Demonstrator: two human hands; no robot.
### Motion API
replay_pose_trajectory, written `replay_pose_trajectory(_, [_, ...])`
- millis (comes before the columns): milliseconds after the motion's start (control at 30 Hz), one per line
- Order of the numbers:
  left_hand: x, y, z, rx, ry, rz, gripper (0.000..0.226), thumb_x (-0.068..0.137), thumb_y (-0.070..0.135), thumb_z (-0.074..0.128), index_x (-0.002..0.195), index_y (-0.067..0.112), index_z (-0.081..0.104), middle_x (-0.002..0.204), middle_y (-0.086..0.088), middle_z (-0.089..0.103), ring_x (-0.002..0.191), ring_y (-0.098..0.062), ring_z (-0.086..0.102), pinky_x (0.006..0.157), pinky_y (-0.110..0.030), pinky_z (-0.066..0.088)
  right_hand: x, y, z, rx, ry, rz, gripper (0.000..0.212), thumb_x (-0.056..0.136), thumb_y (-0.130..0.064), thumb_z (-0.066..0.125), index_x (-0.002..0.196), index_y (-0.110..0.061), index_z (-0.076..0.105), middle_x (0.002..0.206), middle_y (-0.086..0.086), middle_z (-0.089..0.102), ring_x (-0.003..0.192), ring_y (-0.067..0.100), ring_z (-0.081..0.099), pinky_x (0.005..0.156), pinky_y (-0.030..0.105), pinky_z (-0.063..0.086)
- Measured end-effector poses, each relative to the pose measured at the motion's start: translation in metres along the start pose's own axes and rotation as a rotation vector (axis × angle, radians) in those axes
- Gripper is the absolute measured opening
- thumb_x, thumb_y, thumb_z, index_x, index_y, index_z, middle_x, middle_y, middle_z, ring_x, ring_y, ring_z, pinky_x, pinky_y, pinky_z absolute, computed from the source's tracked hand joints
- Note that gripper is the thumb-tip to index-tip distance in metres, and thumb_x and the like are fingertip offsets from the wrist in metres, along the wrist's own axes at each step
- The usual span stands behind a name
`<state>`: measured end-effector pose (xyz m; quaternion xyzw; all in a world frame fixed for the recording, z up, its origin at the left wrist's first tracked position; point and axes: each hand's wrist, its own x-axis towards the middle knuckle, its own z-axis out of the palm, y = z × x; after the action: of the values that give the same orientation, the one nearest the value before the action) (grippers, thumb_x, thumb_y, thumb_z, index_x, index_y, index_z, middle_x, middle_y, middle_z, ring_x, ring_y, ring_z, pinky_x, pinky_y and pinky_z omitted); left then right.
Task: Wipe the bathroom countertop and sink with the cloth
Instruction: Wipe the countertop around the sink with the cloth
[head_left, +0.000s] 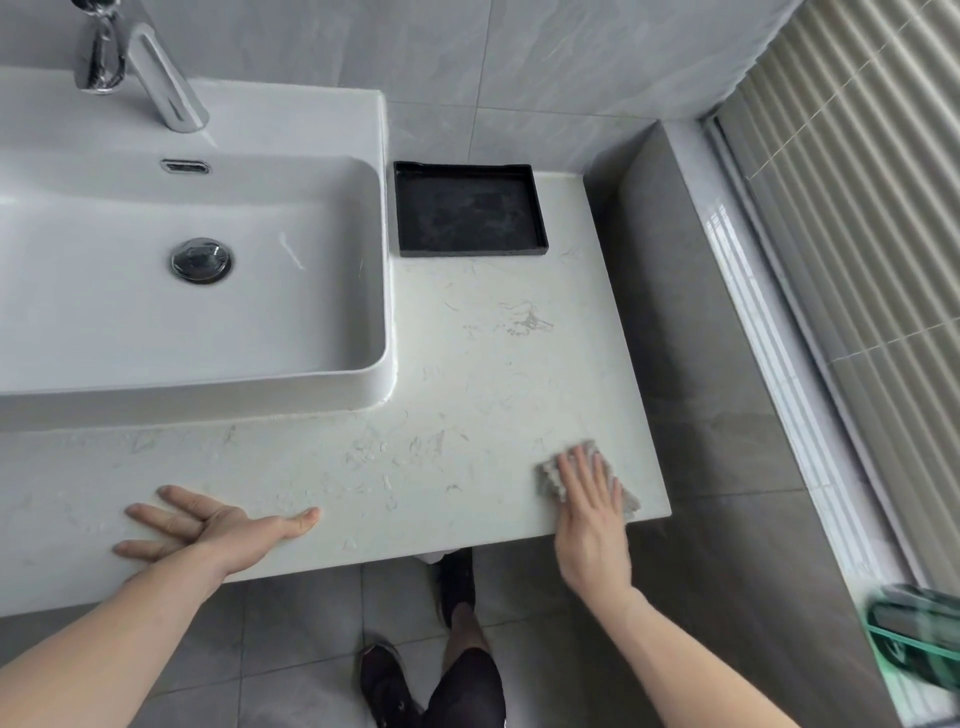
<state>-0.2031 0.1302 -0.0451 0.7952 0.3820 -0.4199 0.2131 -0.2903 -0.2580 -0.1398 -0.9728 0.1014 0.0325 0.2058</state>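
Pressing flat, the right hand (589, 512) covers the grey cloth (551, 480) at the table's (467, 364) near right corner, straight fingers (582, 470) together; the left hand (208, 525) rests spread, far left.

We see a back wall (519, 52) of large pale grey tiles with a faint marbled grain. Below us, the floor (311, 649) is laid in similar grey tiles. To the right, a darker grey tiled ledge (717, 364) runs alongside a white window frame (779, 364), behind which hang beige pleated blinds (857, 182). Soft, even daylight fills the room, leaving gentle reflections on the glossy frame.
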Motion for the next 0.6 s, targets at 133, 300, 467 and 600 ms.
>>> replay_pose_trajectory(133, [-0.001, -0.001, -0.001, 0.003, -0.002, 0.010, 0.175, 0.041, 0.087, 0.079, 0.154, 0.007, -0.028, 0.161, -0.020, -0.036, 0.147, -0.053, -0.027, 0.119, -0.068, -0.005, 0.023, 0.053, -0.039, 0.120, 0.056, 0.277, 0.049, 0.109, -0.008, 0.040, 0.157, -0.019, 0.040, 0.168, 0.002, 0.029, 0.158, 0.022, 0.018, 0.125, 0.054, 0.024])
replay_pose_trajectory(300, [0.002, -0.001, -0.002, 0.016, -0.013, -0.002, 0.179, 0.036, 0.089, 0.078, 0.153, 0.008, -0.031, 0.159, -0.019, -0.040, 0.146, -0.052, -0.029, 0.118, -0.069, -0.004, 0.040, 0.018, -0.062, 0.385, 0.236, 0.476, 0.046, 0.112, -0.019, 0.035, 0.154, -0.032, 0.044, 0.164, -0.009, 0.038, 0.155, 0.013, 0.027, 0.126, 0.037, 0.026])
replay_pose_trajectory(467, [-0.001, -0.001, -0.003, 0.037, -0.014, -0.003, 0.175, 0.040, 0.092, 0.073, 0.155, 0.005, -0.026, 0.161, -0.023, -0.033, 0.147, -0.053, -0.025, 0.119, -0.069, -0.003, 0.030, -0.063, -0.007, 0.386, 0.030, -0.002, 0.049, 0.106, 0.002, 0.043, 0.146, -0.026, 0.052, 0.161, -0.009, 0.042, 0.153, 0.013, 0.031, 0.127, 0.049, 0.024])
replay_pose_trajectory(600, [0.000, -0.002, -0.002, 0.045, -0.023, -0.008, 0.177, 0.036, 0.094, 0.071, 0.154, 0.005, -0.027, 0.161, -0.023, -0.034, 0.147, -0.054, -0.025, 0.119, -0.069, -0.003, 0.014, -0.122, 0.034, 0.135, -0.222, -0.272, 0.052, 0.111, -0.031, 0.039, 0.161, -0.036, 0.028, 0.173, -0.010, 0.005, 0.160, 0.015, -0.011, 0.130, 0.043, -0.008])
